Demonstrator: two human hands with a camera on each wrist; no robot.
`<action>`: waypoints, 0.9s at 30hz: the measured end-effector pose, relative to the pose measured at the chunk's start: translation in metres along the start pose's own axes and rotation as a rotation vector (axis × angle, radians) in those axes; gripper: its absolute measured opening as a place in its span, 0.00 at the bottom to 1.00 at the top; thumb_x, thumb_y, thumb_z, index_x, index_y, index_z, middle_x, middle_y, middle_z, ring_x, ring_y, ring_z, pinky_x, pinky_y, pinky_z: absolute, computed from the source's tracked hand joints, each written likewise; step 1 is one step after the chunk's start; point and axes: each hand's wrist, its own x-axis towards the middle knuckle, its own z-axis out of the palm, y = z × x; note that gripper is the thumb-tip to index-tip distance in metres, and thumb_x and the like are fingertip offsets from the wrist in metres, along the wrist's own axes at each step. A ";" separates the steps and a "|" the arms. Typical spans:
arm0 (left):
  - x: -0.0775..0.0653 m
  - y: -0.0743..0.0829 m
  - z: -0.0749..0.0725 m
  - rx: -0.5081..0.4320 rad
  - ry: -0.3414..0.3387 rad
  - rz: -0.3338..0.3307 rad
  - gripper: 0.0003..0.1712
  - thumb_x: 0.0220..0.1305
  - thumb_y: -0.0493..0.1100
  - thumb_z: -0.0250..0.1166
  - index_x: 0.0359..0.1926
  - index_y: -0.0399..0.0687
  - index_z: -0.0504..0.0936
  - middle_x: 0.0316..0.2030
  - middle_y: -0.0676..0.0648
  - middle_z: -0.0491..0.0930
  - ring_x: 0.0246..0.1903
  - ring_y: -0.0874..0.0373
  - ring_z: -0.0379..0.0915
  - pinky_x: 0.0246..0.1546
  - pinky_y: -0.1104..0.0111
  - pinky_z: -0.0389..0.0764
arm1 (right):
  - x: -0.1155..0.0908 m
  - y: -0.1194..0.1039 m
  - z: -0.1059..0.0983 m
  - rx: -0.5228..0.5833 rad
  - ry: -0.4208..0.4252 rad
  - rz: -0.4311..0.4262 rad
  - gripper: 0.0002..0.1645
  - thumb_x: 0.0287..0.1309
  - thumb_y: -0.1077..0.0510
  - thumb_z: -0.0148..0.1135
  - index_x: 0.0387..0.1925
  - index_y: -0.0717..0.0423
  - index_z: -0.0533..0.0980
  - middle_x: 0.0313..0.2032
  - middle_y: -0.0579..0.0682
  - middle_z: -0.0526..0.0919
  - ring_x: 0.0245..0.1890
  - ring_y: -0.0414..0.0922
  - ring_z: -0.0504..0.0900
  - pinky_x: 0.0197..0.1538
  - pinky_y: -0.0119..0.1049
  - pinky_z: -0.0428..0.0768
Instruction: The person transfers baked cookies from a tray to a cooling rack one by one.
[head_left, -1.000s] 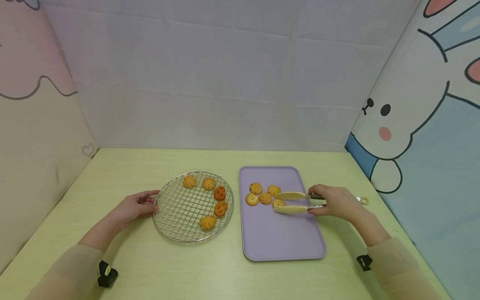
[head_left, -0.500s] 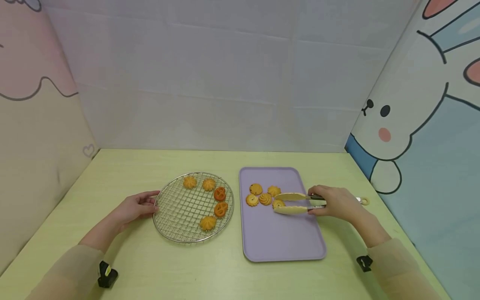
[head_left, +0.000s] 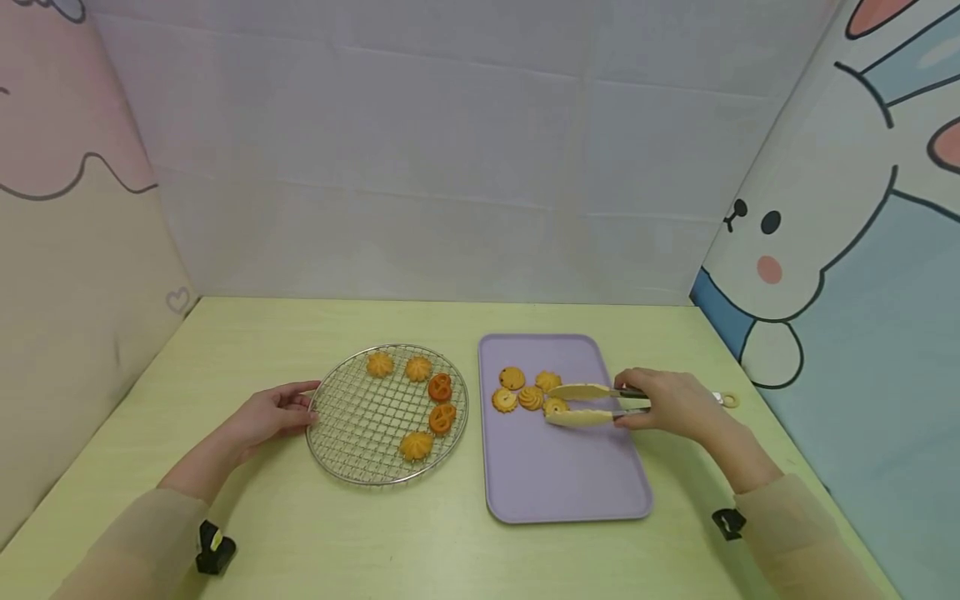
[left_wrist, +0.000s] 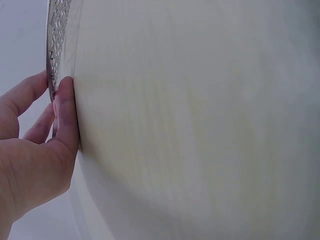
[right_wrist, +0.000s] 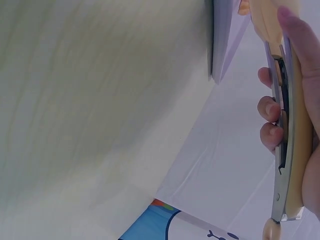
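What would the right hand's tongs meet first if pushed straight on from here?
Probably the swirl cookie, just past the tips of the tongs in the right hand; a round cookie shows between them. Tip height is unclear.

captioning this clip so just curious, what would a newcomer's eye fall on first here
Probably the purple tray, right of centre, with five cookies towards its far end and the right hand holding tongs over it. Next, the round wire rack to its left, bearing cookies and pretzels, its edge held by the left hand. Then perhaps the big cartoon animal on the right-hand wall.
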 end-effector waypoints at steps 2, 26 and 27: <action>0.000 0.000 0.000 -0.003 0.001 -0.001 0.44 0.58 0.42 0.68 0.71 0.38 0.56 0.44 0.46 0.68 0.40 0.62 0.67 0.41 0.73 0.78 | 0.001 -0.001 -0.003 -0.001 0.000 -0.002 0.30 0.39 0.37 0.74 0.42 0.47 0.76 0.36 0.42 0.82 0.29 0.41 0.78 0.31 0.38 0.77; 0.001 -0.001 0.001 -0.018 -0.021 0.005 0.43 0.60 0.40 0.66 0.71 0.37 0.54 0.44 0.46 0.68 0.39 0.63 0.67 0.40 0.73 0.79 | 0.009 -0.027 -0.037 -0.030 0.119 -0.058 0.32 0.41 0.32 0.69 0.43 0.47 0.76 0.37 0.41 0.83 0.27 0.36 0.78 0.27 0.34 0.76; 0.001 -0.002 0.001 -0.016 -0.019 0.003 0.43 0.60 0.40 0.66 0.71 0.37 0.55 0.44 0.46 0.68 0.39 0.63 0.67 0.39 0.73 0.78 | 0.009 -0.029 -0.039 -0.029 0.127 -0.063 0.32 0.42 0.32 0.69 0.43 0.47 0.76 0.37 0.41 0.83 0.27 0.36 0.78 0.26 0.34 0.75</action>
